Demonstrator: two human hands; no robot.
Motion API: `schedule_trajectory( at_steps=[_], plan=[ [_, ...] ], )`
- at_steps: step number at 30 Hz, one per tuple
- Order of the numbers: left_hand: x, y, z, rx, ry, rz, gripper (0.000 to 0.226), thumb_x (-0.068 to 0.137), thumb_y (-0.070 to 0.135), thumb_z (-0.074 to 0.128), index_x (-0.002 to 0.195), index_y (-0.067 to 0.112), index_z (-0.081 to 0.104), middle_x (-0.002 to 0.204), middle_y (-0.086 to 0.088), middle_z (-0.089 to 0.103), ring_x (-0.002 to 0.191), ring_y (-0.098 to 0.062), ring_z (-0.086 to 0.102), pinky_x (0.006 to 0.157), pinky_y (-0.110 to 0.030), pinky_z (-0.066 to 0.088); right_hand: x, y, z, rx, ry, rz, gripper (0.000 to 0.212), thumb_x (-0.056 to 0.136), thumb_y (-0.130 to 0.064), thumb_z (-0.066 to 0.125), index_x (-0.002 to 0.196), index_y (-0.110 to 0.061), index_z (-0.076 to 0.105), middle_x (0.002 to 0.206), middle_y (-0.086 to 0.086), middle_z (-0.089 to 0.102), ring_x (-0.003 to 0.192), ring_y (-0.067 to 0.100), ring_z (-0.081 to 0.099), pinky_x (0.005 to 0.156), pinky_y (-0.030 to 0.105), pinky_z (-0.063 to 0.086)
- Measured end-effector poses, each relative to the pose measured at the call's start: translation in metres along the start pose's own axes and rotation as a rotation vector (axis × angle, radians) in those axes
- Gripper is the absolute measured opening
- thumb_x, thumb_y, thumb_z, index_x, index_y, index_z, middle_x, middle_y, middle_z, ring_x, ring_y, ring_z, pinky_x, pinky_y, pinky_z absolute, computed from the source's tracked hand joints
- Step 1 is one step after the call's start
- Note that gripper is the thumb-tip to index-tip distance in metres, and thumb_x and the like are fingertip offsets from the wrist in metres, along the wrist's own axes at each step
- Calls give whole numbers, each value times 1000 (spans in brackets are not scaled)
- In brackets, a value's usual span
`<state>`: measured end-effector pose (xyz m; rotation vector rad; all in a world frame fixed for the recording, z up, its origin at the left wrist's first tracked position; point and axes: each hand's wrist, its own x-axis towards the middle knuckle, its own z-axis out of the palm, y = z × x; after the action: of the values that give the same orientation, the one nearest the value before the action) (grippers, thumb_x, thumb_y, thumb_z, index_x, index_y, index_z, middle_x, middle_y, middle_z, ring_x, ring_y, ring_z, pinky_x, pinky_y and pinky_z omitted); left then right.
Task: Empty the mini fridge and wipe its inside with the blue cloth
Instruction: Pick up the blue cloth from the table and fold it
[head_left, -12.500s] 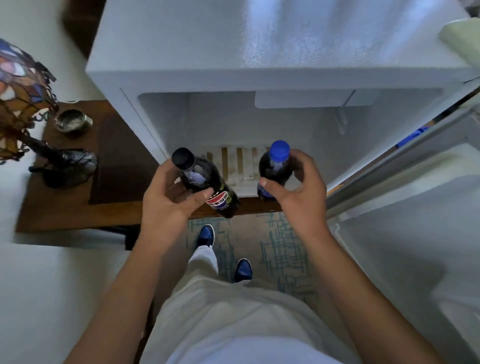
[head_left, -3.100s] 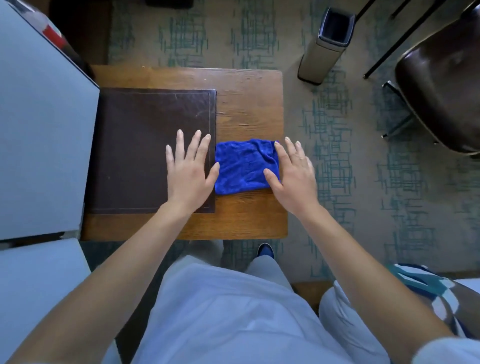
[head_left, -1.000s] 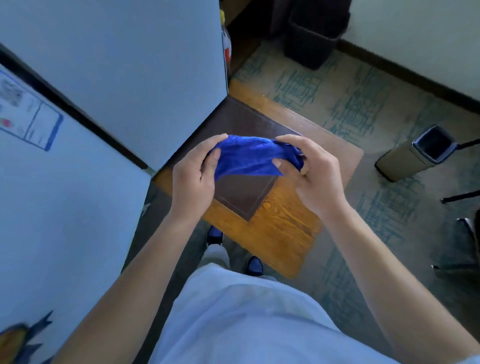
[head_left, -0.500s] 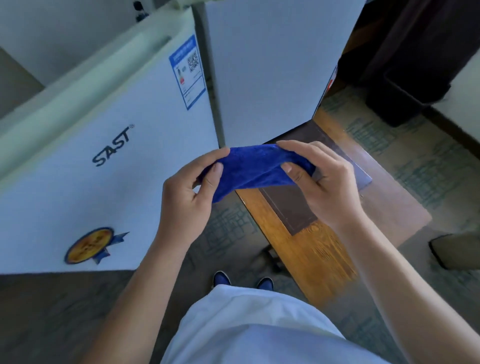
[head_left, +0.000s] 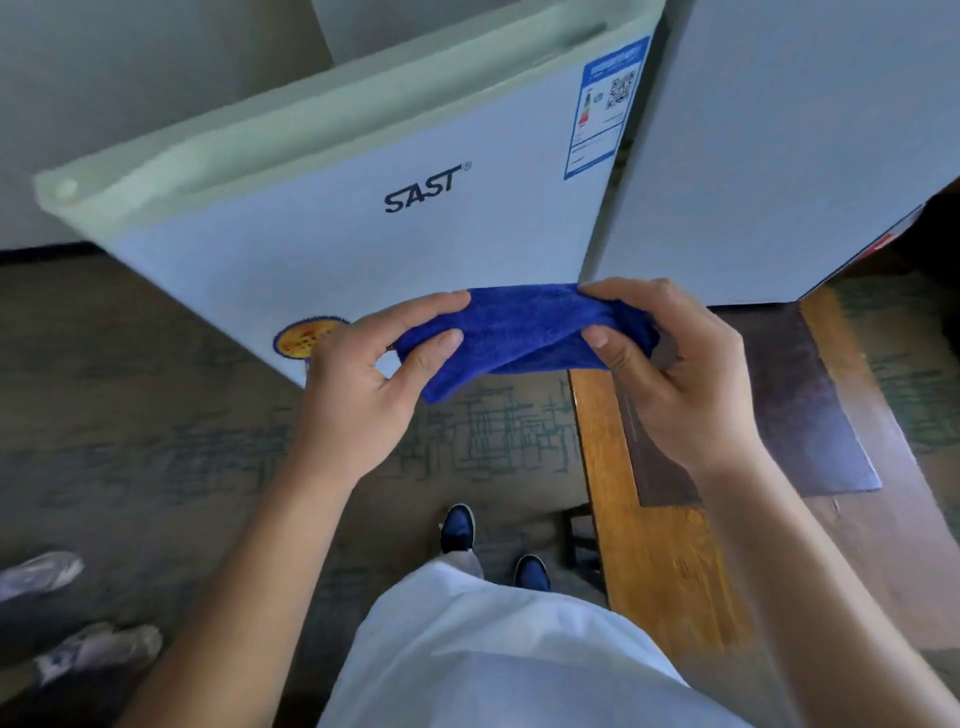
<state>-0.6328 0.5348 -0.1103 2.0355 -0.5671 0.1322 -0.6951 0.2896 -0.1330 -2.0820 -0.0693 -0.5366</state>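
White metal fills the upper half of the view: the mini fridge (head_left: 779, 130) stands at the top right, and its door (head_left: 363, 208), printed SAST, swings out to the left with a blue-framed label (head_left: 605, 104) at its top corner and a round gold sticker (head_left: 304, 338) at its bottom edge. Patterned carpet (head_left: 493, 436) lies below it. At the right runs a wooden table (head_left: 670, 561) carrying a dark brown mat (head_left: 810, 415) along its far edge. The left hand (head_left: 363, 384) and right hand (head_left: 680, 374) each pinch 1 end of the blue cloth (head_left: 519, 332), stretched between them in the air before the door's lower edge. 2 dark blue shoes (head_left: 457, 527) stand on the carpet beneath.
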Motion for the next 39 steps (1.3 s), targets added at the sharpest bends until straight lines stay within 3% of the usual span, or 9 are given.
schedule_trajectory(
  at_steps=[4, 12, 17, 20, 23, 28, 30, 34, 39],
  plan=[
    [-33, -6, -15, 54, 149, -61, 31, 99, 15, 68, 120, 37, 67, 111, 39, 68, 99, 8, 67, 87, -19, 54, 0, -4, 19, 82, -151, -42, 26, 99, -25, 67, 125, -21, 67, 109, -1, 72, 102, 10, 67, 89, 25, 53],
    [-92, -19, -61, 93, 322, -180, 28, 100, 16, 66, 125, 29, 67, 124, 15, 70, 112, 0, 69, 89, -16, 55, 8, -33, 74, 166, -362, -144, 26, 100, -21, 68, 125, -16, 69, 111, -3, 71, 104, 7, 66, 90, 23, 52],
    [-115, -39, -99, 167, 436, -235, 25, 100, 16, 66, 123, 24, 67, 117, 14, 71, 90, 13, 65, 79, -4, 45, 10, -57, 122, 216, -453, -171, 25, 100, -21, 67, 125, -18, 69, 111, -10, 69, 102, 4, 64, 89, 20, 48],
    [-123, -60, -131, 196, 452, -239, 22, 101, 16, 66, 121, 23, 68, 115, 14, 72, 95, 8, 68, 81, -10, 49, 13, -73, 157, 229, -487, -231, 24, 100, -19, 67, 124, -16, 70, 112, -18, 65, 103, 0, 61, 91, 16, 44],
    [-130, -84, -162, 166, 493, -263, 20, 101, 15, 65, 119, 20, 69, 106, 14, 73, 92, 9, 67, 79, -9, 48, 20, -94, 192, 228, -537, -299, 24, 100, -19, 67, 123, -13, 70, 112, -3, 71, 106, 14, 64, 92, 25, 49],
    [-128, -114, -200, 204, 594, -274, 19, 103, 13, 63, 119, 20, 70, 89, 29, 68, 77, 20, 57, 74, -2, 39, 36, -123, 238, 210, -589, -366, 24, 100, -15, 66, 124, -11, 69, 110, -7, 67, 101, -4, 57, 93, 11, 38],
    [-123, -124, -210, 245, 636, -270, 19, 104, 12, 62, 120, 16, 70, 97, 24, 69, 82, 19, 58, 78, -3, 39, 45, -129, 256, 206, -607, -375, 24, 101, -15, 65, 124, -10, 69, 111, -8, 66, 100, -3, 57, 93, 9, 38],
    [-112, -144, -221, 315, 665, -294, 22, 106, 20, 59, 122, 12, 72, 118, 10, 71, 110, 0, 65, 94, -25, 51, 66, -133, 281, 197, -628, -392, 24, 101, -16, 65, 124, -9, 69, 111, -12, 63, 99, 5, 60, 93, 14, 42],
    [-103, -158, -232, 311, 712, -363, 21, 106, 19, 58, 122, 16, 71, 120, 9, 70, 114, -5, 65, 96, -28, 51, 95, -129, 310, 236, -683, -459, 24, 100, -15, 67, 123, -8, 70, 110, -14, 62, 97, 11, 62, 92, 22, 48]
  ],
)
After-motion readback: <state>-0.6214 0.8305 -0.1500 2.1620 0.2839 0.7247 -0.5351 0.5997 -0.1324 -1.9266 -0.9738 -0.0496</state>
